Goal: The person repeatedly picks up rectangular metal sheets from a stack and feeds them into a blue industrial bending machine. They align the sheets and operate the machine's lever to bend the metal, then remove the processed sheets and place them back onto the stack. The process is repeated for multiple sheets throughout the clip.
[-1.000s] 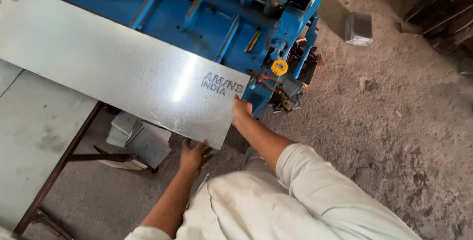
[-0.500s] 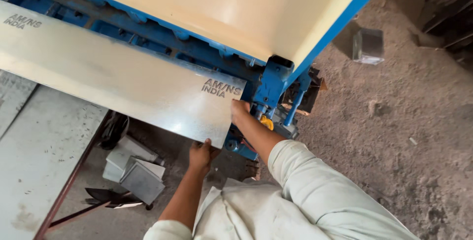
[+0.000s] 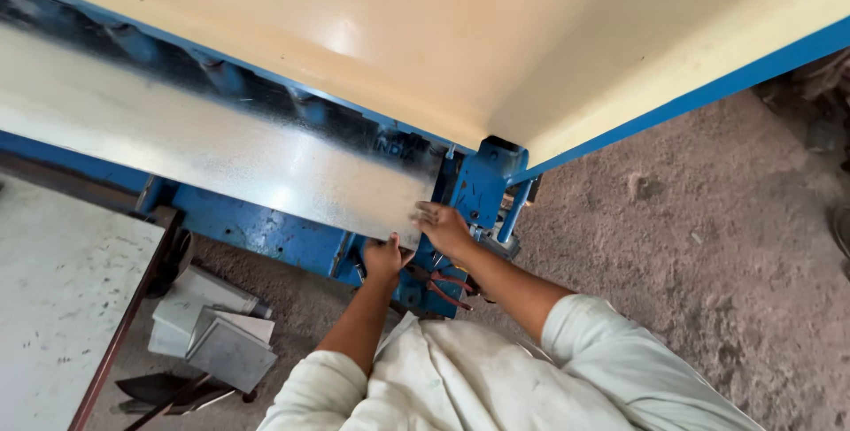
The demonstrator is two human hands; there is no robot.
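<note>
Far left of the hands stands a grey table [image 3: 62,307], and beside its leg, on the dirt floor [image 3: 708,245], lies a loose stack of small metal offcuts [image 3: 212,338]; no box or bin shows among them. The metal sheet [image 3: 221,161] runs from the far left to the hands, lying flat on the blue machine [image 3: 266,232] with its far edge under the cream cover [image 3: 425,33]. The left hand [image 3: 383,258] grips the sheet's near corner from below, thumb curled over the edge. The right hand [image 3: 443,227], close beside it, presses flat with fingers spread on the sheet's right end, just short of the machine's blue post [image 3: 482,188]. Red-handled pliers [image 3: 443,288] rest on the machine just under the right wrist.
</note>
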